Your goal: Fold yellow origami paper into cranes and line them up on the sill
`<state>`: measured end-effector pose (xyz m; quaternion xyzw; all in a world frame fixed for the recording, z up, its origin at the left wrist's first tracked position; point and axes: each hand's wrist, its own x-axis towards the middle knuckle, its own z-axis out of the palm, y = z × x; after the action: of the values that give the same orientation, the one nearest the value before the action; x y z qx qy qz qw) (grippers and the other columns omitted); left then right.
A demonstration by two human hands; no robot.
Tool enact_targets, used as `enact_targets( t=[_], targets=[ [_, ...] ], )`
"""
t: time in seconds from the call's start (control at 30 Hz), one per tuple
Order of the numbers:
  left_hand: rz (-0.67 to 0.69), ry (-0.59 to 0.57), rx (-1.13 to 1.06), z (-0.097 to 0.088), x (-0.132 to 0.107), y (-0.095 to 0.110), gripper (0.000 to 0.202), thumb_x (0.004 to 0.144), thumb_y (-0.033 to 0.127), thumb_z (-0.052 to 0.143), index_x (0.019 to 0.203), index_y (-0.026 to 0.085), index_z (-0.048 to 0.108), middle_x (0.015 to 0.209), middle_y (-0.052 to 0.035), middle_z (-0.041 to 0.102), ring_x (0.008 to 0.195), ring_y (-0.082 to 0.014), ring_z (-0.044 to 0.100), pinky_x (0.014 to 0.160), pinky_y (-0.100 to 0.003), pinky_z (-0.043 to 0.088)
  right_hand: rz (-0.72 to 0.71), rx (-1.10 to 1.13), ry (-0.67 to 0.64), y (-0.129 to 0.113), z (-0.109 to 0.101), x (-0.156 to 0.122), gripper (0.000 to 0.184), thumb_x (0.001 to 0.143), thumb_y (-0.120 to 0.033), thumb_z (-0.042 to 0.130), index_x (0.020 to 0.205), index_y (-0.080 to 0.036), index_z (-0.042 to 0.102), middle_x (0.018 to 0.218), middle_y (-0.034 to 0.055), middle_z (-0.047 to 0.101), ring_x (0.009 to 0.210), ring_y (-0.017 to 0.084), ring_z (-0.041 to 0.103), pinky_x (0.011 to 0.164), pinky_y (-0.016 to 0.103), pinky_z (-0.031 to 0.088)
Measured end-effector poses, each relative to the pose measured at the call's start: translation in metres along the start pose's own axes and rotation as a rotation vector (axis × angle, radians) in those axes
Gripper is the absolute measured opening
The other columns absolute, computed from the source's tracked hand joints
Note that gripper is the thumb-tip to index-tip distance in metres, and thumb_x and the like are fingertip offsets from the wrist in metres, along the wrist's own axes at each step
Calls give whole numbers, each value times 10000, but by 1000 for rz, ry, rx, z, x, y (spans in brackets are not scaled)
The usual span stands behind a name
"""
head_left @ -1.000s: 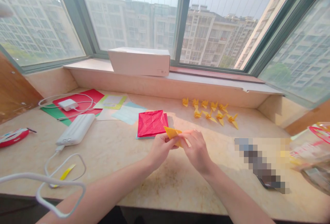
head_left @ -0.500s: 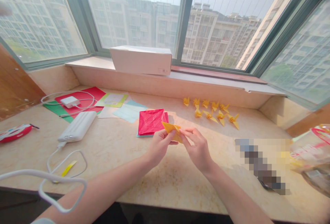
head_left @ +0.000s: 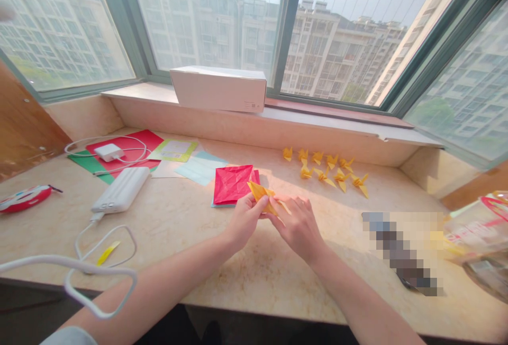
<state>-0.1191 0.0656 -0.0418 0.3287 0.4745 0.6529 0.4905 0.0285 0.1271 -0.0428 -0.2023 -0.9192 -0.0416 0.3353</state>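
A piece of folded yellow origami paper (head_left: 260,191) is held up between both hands, its pointed end toward the upper left. My left hand (head_left: 246,218) pinches it from the left with thumb and fingers. From the right, my right hand (head_left: 296,223) has its fingers closed on the paper's other side, partly covering it. Just behind the hands lies a stack of creased red paper squares (head_left: 233,183) with a light blue edge under it. Farther back to the right stand several small folded yellow paper cranes (head_left: 325,170) in two rows.
On the left lie a white power bank (head_left: 121,190) with a cable, a white charger (head_left: 108,152), red paper (head_left: 146,138), light blue paper (head_left: 201,168) and a red-and-white object (head_left: 26,199). A white box (head_left: 218,90) stands on the sill. A plastic bag (head_left: 476,228) and a blurred-out item are right.
My right hand has turned over the yellow paper, its fingers now lying more across it. The paper has tilted slightly. The view has shifted a little.
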Motion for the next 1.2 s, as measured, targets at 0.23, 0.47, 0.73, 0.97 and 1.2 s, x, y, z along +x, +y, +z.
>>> enact_targets(
  t=[0.23,0.47,0.73,0.97,1.2],
  targets=[
    [12,-67,-3,1,-2,-1,379,814,469,670,965,122,694,975,-111,737,920,-238,689,884,-389,522,37,71,0,6,5,-1,260,951,-307,559,1192,-276,654,1126,76,693,1015,229,607,931,429,356],
    [46,-180,-50,6,-5,-2,364,787,437,714,1004,145,695,1066,-114,719,1019,-265,666,955,-436,493,69,124,35,16,5,-3,148,923,-301,602,1009,-264,716,1135,55,700,1061,233,604,944,429,365],
    [37,-200,-67,7,-5,-3,356,783,442,720,996,157,702,1116,-112,704,1081,-281,642,1001,-464,466,-88,27,43,13,-1,-2,291,950,-148,511,1216,-210,615,1170,92,711,1117,236,620,1004,464,344],
    [23,-178,-34,7,-5,-4,362,785,441,714,1013,160,704,1094,-103,707,1071,-283,641,956,-462,505,21,110,130,13,6,-3,312,939,-125,474,1204,-203,619,1007,84,749,972,215,676,926,435,410],
    [35,-168,20,4,-3,-8,345,820,414,684,1048,158,721,1123,-109,701,1093,-278,627,943,-437,512,302,369,181,16,15,-1,137,937,-239,539,921,-224,675,897,51,731,867,224,650,828,396,471]
  ],
)
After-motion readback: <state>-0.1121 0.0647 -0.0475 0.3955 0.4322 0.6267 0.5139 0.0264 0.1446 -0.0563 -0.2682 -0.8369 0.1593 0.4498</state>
